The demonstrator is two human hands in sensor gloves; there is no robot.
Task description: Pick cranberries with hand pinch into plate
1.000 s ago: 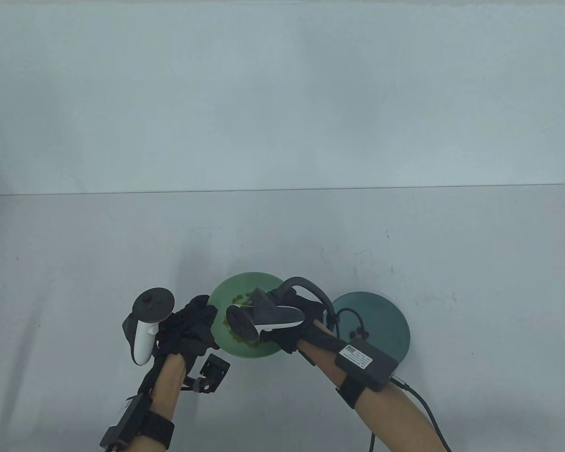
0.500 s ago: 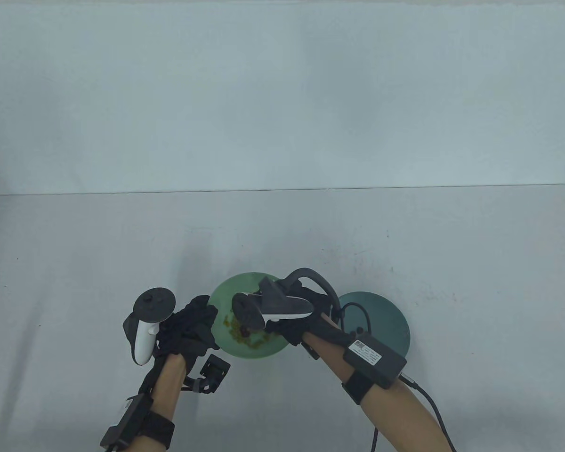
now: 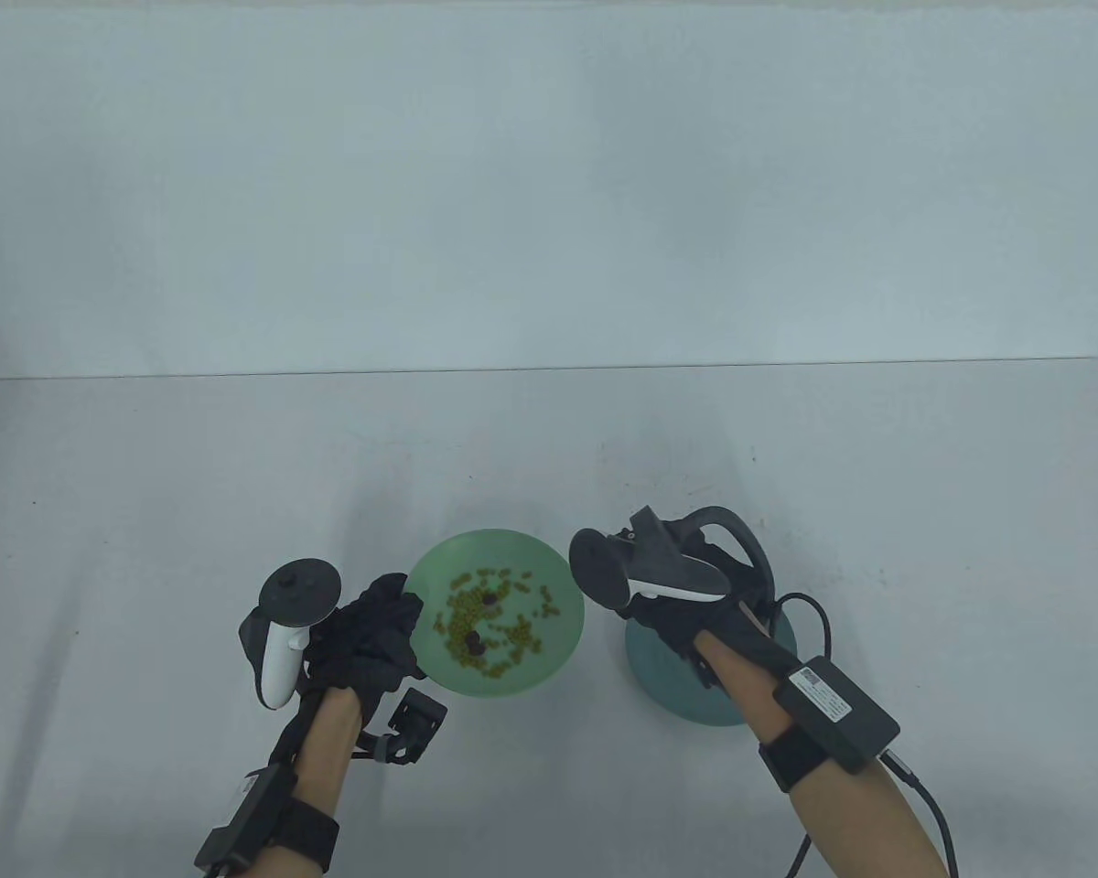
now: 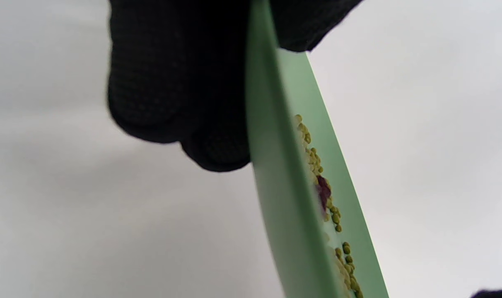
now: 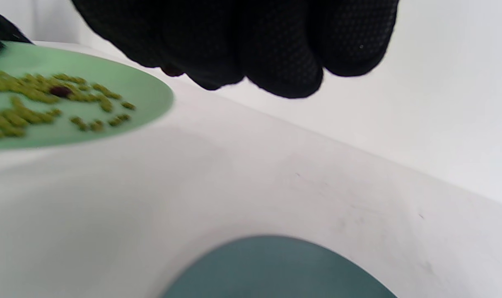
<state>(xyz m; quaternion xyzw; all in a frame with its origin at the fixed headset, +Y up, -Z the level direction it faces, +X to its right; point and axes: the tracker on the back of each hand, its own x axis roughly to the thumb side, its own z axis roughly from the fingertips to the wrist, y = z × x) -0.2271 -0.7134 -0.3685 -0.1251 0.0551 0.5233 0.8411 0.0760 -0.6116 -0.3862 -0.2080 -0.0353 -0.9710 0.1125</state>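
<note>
Fingers of the right hand are bunched together above the dark plate; whether a cranberry is pinched cannot be told. The light green plate is gripped by the left hand.

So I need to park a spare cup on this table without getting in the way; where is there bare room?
The far half of the table, beyond both plates, is bare, as are its left and right ends. It is crowded near the front: the left hand grips the green plate, and the right hand hovers over the dark teal plate, with only a narrow gap between the plates.
</note>
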